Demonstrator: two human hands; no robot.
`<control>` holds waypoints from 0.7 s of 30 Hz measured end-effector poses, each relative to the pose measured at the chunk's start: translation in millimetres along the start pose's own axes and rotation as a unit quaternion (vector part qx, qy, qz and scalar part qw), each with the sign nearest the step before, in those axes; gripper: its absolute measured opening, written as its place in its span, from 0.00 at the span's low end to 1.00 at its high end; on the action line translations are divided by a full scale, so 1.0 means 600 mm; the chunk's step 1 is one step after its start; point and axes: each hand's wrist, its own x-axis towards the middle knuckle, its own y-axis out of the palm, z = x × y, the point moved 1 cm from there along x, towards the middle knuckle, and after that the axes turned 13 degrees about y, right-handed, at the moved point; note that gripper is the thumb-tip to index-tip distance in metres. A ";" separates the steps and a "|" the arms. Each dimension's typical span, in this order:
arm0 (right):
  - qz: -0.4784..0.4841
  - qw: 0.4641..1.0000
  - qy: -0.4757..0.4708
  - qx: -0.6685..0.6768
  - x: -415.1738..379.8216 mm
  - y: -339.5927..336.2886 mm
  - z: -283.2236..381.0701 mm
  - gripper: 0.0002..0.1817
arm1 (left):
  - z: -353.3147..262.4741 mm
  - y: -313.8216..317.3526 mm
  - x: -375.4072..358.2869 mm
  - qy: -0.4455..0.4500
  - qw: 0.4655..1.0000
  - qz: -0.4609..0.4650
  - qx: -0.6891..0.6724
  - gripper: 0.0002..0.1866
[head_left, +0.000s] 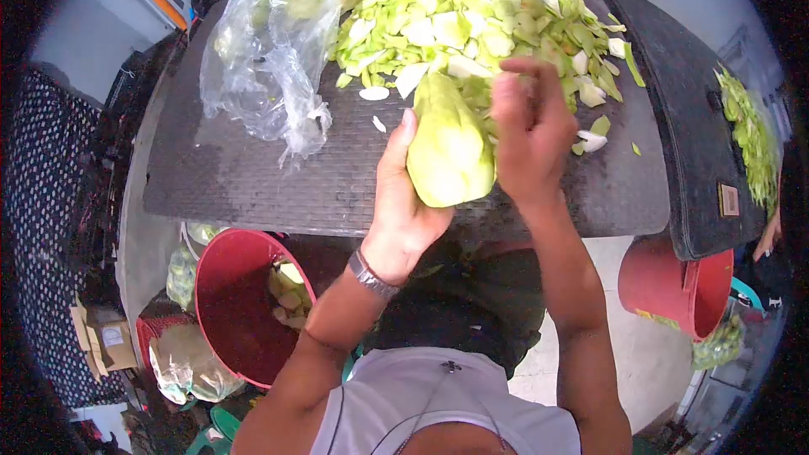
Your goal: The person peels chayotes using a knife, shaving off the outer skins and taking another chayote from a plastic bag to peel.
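Note:
My left hand [399, 181] is wrapped round a peeled, pale green chayote [451, 147], its thumb along the left side. The chayote is held upright above the near part of the dark table [253, 190], with its wide end toward me. Close to its right side is my right hand [535, 131], smeared by motion, with the fingers curled. Whatever those fingers hold, if anything, is hidden. Beyond both hands lies a large heap of green and whitish peelings [455, 21], and a few loose scraps are scattered around it.
A clear plastic bag [274, 59] lies at the table's left. Below stands a red bucket [227, 286] with pale pieces inside. To the right are a second dark table [674, 118] with more peelings [746, 135], a red bucket [657, 282] and another person's hand [768, 236].

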 end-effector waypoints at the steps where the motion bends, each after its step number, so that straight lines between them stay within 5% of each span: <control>1: 0.032 0.999 0.027 0.011 0.006 -0.006 -0.005 0.16 | -0.001 0.000 0.001 -0.011 1.000 0.005 -0.023 0.32; 3: 0.096 0.991 0.086 0.029 0.017 -0.034 -0.020 0.20 | -0.001 -0.003 0.000 -0.036 0.997 0.011 -0.069 0.34; 6: 0.233 0.960 0.049 -0.149 0.009 -0.080 0.005 0.25 | -0.018 -0.023 0.009 -0.043 0.988 0.121 -0.081 0.27; 8: 0.310 0.928 0.021 -0.207 -0.003 -0.097 0.015 0.29 | -0.015 -0.042 0.020 -0.021 0.996 0.066 -0.056 0.25; 12: 0.327 0.912 -0.098 -0.230 -0.020 -0.101 0.017 0.34 | -0.018 -0.057 0.025 -0.074 0.995 0.039 -0.063 0.26; 14: 0.332 0.903 -0.108 -0.250 -0.019 -0.103 0.022 0.33 | -0.027 -0.038 0.024 -0.105 0.982 0.107 -0.115 0.28; 21: 0.350 0.885 -0.132 -0.278 -0.009 -0.101 0.012 0.34 | -0.016 -0.068 0.026 -0.051 0.988 0.112 -0.088 0.28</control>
